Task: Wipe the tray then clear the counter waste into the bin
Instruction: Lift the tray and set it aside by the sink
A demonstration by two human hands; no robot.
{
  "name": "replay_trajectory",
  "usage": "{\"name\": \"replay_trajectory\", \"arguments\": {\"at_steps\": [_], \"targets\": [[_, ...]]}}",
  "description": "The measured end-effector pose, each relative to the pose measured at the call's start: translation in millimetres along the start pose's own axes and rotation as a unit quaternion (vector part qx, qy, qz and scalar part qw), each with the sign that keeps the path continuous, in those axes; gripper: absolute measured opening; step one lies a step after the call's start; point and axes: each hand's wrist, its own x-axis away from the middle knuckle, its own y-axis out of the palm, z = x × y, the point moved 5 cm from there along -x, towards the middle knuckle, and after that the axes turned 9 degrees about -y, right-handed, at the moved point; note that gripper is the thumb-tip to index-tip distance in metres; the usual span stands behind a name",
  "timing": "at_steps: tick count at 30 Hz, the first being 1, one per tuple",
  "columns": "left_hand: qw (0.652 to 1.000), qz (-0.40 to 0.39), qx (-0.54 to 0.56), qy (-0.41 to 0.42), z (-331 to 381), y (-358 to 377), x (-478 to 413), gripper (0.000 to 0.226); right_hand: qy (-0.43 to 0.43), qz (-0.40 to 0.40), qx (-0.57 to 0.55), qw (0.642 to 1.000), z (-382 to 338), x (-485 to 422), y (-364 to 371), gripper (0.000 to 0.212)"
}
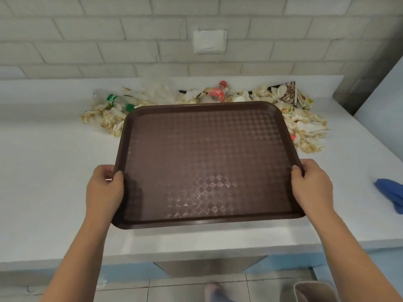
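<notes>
One brown tray (209, 162), diamond-textured with pale smears near its front, held above white table (54, 171), left hand (104, 190) and right hand (311, 188) gripping its side rims, two bottles seemingly in waste pile (305, 131) behind, one blue cloth (390, 192) right

A white table (54, 171) carries a heap of crumpled, stained paper waste (305, 127) strewn along its back, close to the wall. Among the scraps lie a clear plastic bottle with a green label (113, 101), toward the left, and a red-labelled cola bottle (217, 93) near the middle. A blue cloth (390, 192) lies well apart, at the table's right side.
</notes>
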Motion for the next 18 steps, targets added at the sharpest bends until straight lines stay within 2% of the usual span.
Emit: {"name": "replay_trajectory", "arguments": {"at_steps": [8,18], "targets": [[0.996,0.062,0.028,-0.063,-18.9,-49.4,-52.1,0.016,-0.032,-0.069,-0.069,0.995,-73.4,-41.5,61.4,0.03],[0.988,0.114,0.041,-0.095,-81.1,-143.2,-124.6,0.017,-0.065,-0.122,-0.09,0.986,-187.0,-21.4,146.0,0.027]]}}
